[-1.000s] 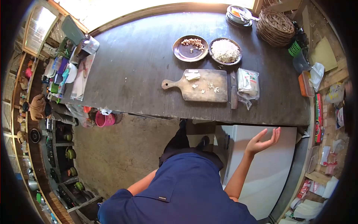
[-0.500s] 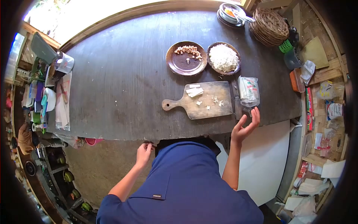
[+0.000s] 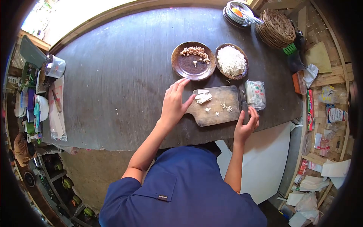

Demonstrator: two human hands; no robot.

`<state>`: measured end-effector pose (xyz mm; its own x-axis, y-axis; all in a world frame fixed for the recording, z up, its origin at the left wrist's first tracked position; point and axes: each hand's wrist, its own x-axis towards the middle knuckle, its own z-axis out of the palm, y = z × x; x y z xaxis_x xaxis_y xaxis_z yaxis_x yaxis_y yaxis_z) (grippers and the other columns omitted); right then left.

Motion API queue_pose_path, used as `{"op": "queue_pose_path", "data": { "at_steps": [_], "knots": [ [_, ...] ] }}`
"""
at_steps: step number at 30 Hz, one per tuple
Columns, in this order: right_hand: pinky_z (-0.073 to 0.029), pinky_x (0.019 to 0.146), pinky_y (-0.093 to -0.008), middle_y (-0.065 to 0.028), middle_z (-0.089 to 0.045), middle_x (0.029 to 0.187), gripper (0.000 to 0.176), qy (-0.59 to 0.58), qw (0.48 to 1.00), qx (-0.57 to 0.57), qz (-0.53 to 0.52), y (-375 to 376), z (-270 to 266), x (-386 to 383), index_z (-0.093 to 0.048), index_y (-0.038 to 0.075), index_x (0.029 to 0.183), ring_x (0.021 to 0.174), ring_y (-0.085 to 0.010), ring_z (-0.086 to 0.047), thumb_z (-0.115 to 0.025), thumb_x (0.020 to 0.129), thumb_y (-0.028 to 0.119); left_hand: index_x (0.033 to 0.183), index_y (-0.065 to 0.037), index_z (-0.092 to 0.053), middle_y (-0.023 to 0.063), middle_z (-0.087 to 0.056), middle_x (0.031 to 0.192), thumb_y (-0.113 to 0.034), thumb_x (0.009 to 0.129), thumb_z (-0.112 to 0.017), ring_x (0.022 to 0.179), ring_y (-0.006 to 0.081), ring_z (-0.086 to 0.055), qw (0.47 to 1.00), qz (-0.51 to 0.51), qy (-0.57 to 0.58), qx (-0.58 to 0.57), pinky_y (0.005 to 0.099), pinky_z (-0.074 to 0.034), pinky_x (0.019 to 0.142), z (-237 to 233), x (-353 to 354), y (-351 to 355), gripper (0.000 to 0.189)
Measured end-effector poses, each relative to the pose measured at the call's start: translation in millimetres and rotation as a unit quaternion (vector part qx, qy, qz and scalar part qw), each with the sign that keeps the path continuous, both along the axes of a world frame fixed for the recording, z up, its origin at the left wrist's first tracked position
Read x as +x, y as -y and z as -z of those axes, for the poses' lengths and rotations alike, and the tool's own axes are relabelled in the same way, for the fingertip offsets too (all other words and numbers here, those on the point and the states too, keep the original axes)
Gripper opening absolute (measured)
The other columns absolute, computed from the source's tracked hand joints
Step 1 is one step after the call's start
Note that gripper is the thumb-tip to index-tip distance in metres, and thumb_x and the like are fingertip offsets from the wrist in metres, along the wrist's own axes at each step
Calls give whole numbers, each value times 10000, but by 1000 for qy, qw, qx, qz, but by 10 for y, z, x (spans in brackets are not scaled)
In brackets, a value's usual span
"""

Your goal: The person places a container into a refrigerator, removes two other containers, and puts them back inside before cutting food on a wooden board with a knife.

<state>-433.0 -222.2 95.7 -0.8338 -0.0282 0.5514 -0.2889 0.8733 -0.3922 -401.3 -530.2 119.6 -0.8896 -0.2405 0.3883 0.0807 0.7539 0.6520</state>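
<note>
My left hand (image 3: 174, 101) is open above the left end of the wooden cutting board (image 3: 217, 117), covering its handle. Its thumb points at the cut white sticks (image 3: 204, 98), and its fingertips are by the rim of the brown plate (image 3: 181, 72), which holds small tan cubes (image 3: 196, 52). My right hand (image 3: 246, 126) is at the dark handle of a knife (image 3: 244, 99) beside the board's right edge. Thumb and fingers are apart on either side of that handle. Small white cubes and thin shreds (image 3: 227, 106) lie on the board.
A second plate holds a heap of white shreds (image 3: 231, 60). Right of the knife lies a plastic-wrapped white packet (image 3: 256, 94). Stacked dishes (image 3: 236, 15) and woven baskets (image 3: 276, 28) stand at the back right. Another knife (image 3: 56, 101) rests at the table's left side.
My left hand has risen from below the table edge to the board's left end. My right hand has moved from near the packet to the knife handle.
</note>
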Motion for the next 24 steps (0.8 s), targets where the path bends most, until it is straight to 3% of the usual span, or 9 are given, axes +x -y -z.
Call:
{"op": "queue_pose_path", "data": {
  "at_steps": [2,3,4,7,11,14,15,19,24],
  "knots": [
    [-412,1087,-449,-56,-686,1282,346,15,1000,-10,15,-75,8,38,-634,89,1313,1128,-224,-667,-749,1006,200,1374,-49,-612,121,-697,1271,-210,913,-824,1131,308,-675,998,-20,35,50,422,-518,1021,55,-82,-36,532],
    [-427,1055,-438,-40,-705,1219,339,28,999,-21,24,-106,14,48,-651,95,1285,1058,-206,-680,-777,987,196,1215,-55,-682,114,-717,1105,-233,925,-812,1024,289,-684,997,-23,16,66,424,-526,919,70,-118,-35,363],
    [-427,1055,-438,-40,-705,1219,339,28,999,-23,29,-152,41,70,-651,95,1285,1058,-206,-680,-777,987,196,1215,-55,-682,114,-717,1105,-233,925,-812,1024,289,-684,998,-17,17,65,424,-526,919,104,-123,-19,363],
    [-450,1000,-415,-14,-729,1071,145,39,999,-14,22,-252,150,53,-715,104,1120,987,-206,-690,-763,989,143,847,-86,-713,81,-714,877,-301,901,-848,887,268,-689,995,-68,31,59,419,-518,820,176,-185,30,260],
    [-458,1001,-413,-22,-737,1102,106,22,999,-25,13,-273,173,-31,-712,110,1106,1041,-220,-700,-730,1013,159,978,-50,-723,90,-742,988,-339,898,-854,920,262,-695,986,-76,138,46,409,-534,837,131,-57,-38,327],
    [-458,1006,-413,-18,-738,1110,104,35,998,-54,8,-308,160,-93,-710,112,1096,1039,-220,-699,-732,1013,171,1050,-74,-708,72,-734,1042,-356,887,-858,918,268,-693,993,-33,108,30,409,-508,839,239,93,-220,358],
    [-464,991,-408,-18,-740,1103,95,31,998,-49,6,-349,169,-117,-709,113,1089,1030,-218,-699,-737,1008,154,1138,-74,-700,74,-718,1162,-351,862,-875,994,271,-686,987,-22,150,49,407,-510,898,248,148,-279,429],
    [-477,930,-405,-33,-749,1055,90,18,997,-71,-4,-571,223,-206,-711,101,1097,983,-224,-705,-723,1008,95,1288,-65,-675,81,-679,1307,-368,797,-916,1178,298,-631,991,-28,132,-11,420,-498,1020,279,246,-538,625],
    [-480,882,-414,-52,-740,1001,77,-16,997,-64,-43,-1037,254,-61,-712,82,1094,923,-244,-702,-697,1020,68,1344,-54,-659,109,-674,1324,-336,771,-942,1193,306,-632,988,-68,128,-44,433,-499,1023,309,363,-712,698]
  ]
}}
